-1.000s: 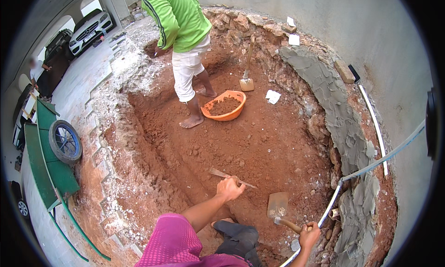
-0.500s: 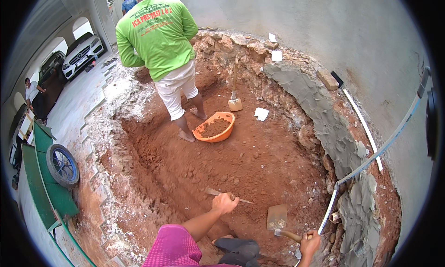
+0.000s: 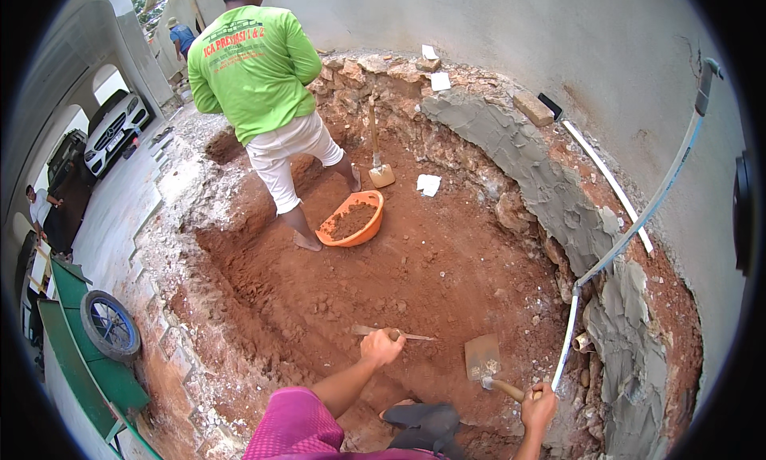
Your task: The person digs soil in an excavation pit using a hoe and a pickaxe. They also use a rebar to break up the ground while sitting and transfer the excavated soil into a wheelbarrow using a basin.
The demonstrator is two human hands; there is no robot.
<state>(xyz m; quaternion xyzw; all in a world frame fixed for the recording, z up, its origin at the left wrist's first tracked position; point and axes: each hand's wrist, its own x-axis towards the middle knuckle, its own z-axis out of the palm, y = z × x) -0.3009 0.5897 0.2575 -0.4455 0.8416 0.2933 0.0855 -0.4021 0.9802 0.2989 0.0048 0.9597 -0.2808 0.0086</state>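
My left hand (image 3: 382, 347) is closed round what looks like a pickaxe (image 3: 416, 337). Its flat end sticks out left of the fist and its pointed end right; the handle is hidden. On the right, my right hand (image 3: 538, 407) grips the wooden handle of a hoe (image 3: 483, 358), whose square, soil-smeared blade lies on the red soil (image 3: 415, 284). Beyond my hands, an orange basin (image 3: 366, 233) partly filled with soil rests tilted beside the feet of a person in a green shirt (image 3: 255, 69), who faces away.
Another hoe (image 3: 382, 174) stands against the far stone edge, near a white scrap (image 3: 428, 185). A grey mortared stone wall (image 3: 550, 189) curves along the right, with a hose (image 3: 654, 248) beside it. At left are a green wheelbarrow (image 3: 80, 348) and a white car (image 3: 116, 129).
My view has turned slightly, so the basin and the person in green appear further left. Both hands keep their grips, and the hoe blade stays on the soil.
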